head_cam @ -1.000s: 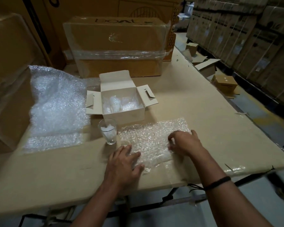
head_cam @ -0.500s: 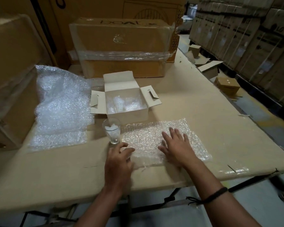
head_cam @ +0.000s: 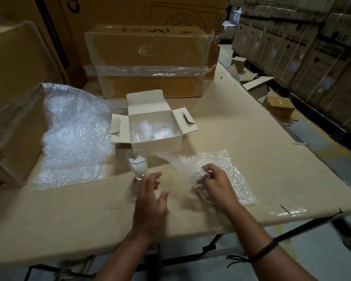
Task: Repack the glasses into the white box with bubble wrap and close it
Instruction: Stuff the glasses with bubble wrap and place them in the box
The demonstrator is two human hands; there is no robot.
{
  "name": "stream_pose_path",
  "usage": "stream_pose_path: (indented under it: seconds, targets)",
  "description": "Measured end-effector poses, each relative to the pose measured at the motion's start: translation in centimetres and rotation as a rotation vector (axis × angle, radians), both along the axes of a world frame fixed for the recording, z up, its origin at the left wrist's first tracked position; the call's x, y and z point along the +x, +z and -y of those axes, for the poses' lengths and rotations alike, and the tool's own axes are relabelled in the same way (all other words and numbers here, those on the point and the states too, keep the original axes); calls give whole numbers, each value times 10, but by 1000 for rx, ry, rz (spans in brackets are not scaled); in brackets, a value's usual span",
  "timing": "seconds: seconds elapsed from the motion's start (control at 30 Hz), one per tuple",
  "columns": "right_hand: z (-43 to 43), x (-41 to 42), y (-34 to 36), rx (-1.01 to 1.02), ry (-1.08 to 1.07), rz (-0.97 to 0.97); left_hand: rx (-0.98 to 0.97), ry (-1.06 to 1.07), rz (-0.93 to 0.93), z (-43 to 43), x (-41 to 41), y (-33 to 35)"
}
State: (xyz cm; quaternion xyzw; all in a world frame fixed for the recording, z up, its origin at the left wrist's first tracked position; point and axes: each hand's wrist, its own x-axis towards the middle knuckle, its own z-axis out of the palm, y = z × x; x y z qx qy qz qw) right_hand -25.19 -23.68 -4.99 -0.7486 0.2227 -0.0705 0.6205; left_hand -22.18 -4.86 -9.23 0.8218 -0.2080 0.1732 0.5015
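Premises: a storage room, with a wall of stacked cartons [head_cam: 304, 47] down the right of the frame and three small cartons [head_cam: 280, 108] on the floor [head_cam: 322, 155] beside them. Work surface: one table [head_cam: 241, 128] covered with brown cardboard sheeting, running from the lower left to the upper right. Large items on it: one taped brown carton [head_cam: 150, 57] at upper centre, banded with clear film, and more big cartons [head_cam: 14, 88] at the left edge. Bubble wrap, two lots: one large loose pile [head_cam: 75, 134] at the left, against those cartons, and one smaller sheet [head_cam: 231, 175] lying right of centre. White box [head_cam: 156, 145], one, at centre, just in front of the taped carton, with its lid and both side flaps open. It holds bubble-wrapped bundles [head_cam: 146, 130], at least two; the exact count cannot be told. Glass [head_cam: 137, 165], one, unwrapped, upright just in front of the box's left corner, with a wad of white wrap stuffed inside. Left hand [head_cam: 150, 203]: blurred, fingers spread and relaxed, holding nothing, just below the glass and apart from it. Right hand [head_cam: 217, 185]: fingers curled, gripping the bunched, lifted left edge of the smaller sheet. One black band [head_cam: 263, 250] on the right wrist.
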Motion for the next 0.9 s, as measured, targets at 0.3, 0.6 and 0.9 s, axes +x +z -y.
stream_pose_path:
  seconds: [0.3,0.6,0.9]
  targets:
    - [31,-14,5,472,138,-74,177,-295,-236,46,29,5]
    - [73,-9,24,291,-198,-19,571,-358,-165,65,31,-7]
    - [71,37,15,-424,175,-376,336,-152,-65,59,3,-10]
